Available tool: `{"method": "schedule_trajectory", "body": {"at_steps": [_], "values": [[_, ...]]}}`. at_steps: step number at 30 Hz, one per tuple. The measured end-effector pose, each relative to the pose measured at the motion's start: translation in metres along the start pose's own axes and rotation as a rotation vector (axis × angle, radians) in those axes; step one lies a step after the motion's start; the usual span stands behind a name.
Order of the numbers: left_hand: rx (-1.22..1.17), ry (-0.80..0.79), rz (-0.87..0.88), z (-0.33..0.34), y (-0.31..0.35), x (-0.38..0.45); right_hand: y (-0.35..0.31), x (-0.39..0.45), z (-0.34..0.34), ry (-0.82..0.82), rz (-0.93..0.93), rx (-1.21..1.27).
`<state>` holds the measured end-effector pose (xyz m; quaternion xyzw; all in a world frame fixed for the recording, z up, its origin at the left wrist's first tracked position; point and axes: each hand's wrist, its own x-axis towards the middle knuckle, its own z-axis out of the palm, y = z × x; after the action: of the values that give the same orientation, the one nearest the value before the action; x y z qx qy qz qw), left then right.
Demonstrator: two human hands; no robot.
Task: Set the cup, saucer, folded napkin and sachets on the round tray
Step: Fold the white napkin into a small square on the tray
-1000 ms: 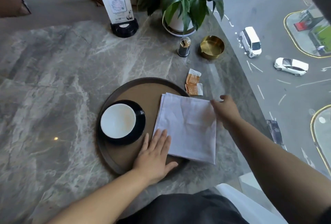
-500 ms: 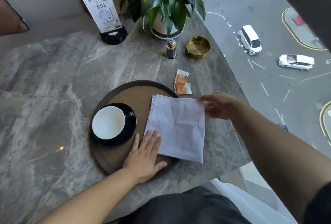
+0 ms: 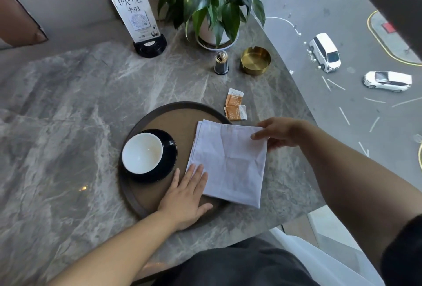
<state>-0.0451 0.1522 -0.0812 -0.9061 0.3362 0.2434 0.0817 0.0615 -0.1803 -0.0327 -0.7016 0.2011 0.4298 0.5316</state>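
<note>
A round brown tray [image 3: 159,196] lies on the marble table. On its left side a white cup [image 3: 142,152] stands on a black saucer [image 3: 168,157]. A folded pale napkin [image 3: 230,162] covers the tray's right half and hangs over its rim. My left hand [image 3: 186,196] lies flat, fingers apart, pressing the napkin's near left corner. My right hand [image 3: 277,134] pinches the napkin's far right corner between thumb and fingers. Two orange sachets [image 3: 235,106] lie on the table just beyond the tray's rim.
At the back stand a table sign [image 3: 137,19] on a black base, a potted plant [image 3: 212,6], a toothpick holder [image 3: 221,62] and a brass ashtray [image 3: 255,60]. The table's right edge [image 3: 303,112] runs along a window over a street.
My right hand has closed on the napkin's far right corner, thumb now on top. My left hand still presses the near corner. The camera view has shifted slightly.
</note>
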Motion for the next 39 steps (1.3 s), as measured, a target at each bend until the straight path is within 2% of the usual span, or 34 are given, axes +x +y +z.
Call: {"method": "schedule_trajectory", "body": {"at_steps": [5, 12, 17, 22, 27, 31, 33, 35, 37, 39], "values": [[0.003, 0.009, 0.009, -0.003, -0.002, -0.001, -0.001, -0.001, -0.007, 0.022, 0.0, -0.112], [0.028, 0.034, 0.047, -0.009, -0.009, 0.003, 0.034, -0.021, -0.011, 0.118, -0.147, -0.106], [0.066, 0.073, 0.139, -0.041, -0.003, 0.032, 0.099, -0.054, -0.018, 0.319, -0.22, 0.163], [0.058, 0.154, 0.281, -0.075, 0.055, 0.059, 0.177, -0.095, -0.009, 0.546, -0.147, 0.48], [0.031, 0.09, 0.469, -0.054, 0.138, 0.049, 0.227, -0.111, 0.028, 0.797, -0.087, 0.666], [0.104, 0.042, 0.471, -0.03, 0.15, 0.043, 0.24, -0.123, 0.062, 0.826, -0.037, 0.721], [0.159, 0.038, 0.48, -0.021, 0.142, 0.041, 0.243, -0.13, 0.072, 0.781, -0.009, 0.641], [0.188, 0.064, 0.499, -0.019, 0.135, 0.039, 0.246, -0.137, 0.076, 0.772, -0.011, 0.415], [0.201, 0.098, 0.498, -0.021, 0.131, 0.035, 0.253, -0.142, 0.077, 0.888, -0.082, 0.005], [0.172, 0.133, 0.477, -0.021, 0.131, 0.031, 0.265, -0.14, 0.077, 1.028, -0.317, -0.477]]}}
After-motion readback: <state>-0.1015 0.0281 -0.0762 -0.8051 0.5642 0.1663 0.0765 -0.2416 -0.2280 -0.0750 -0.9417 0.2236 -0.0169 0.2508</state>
